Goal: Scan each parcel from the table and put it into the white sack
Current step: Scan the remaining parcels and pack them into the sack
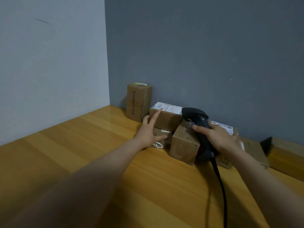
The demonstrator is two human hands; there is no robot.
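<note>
Several brown cardboard parcels stand against the grey wall at the back of the wooden table [82, 153]. My left hand [150, 131] reaches with spread, straight fingers to a labelled parcel [166, 118] stacked on a lower parcel [162, 139]; the index finger touches its front near the label. My right hand [218, 137] grips the handle of a black corded barcode scanner [195, 115] above a taped parcel [184, 145]. The scanner's head points left toward the labelled parcel. The white sack is out of view.
A tall parcel [139, 102] stands upright in the corner. Flatter parcels [253, 150] lie to the right beside a dark-edged box [283, 152]. The scanner's black cable [220, 185] runs down across the table toward me.
</note>
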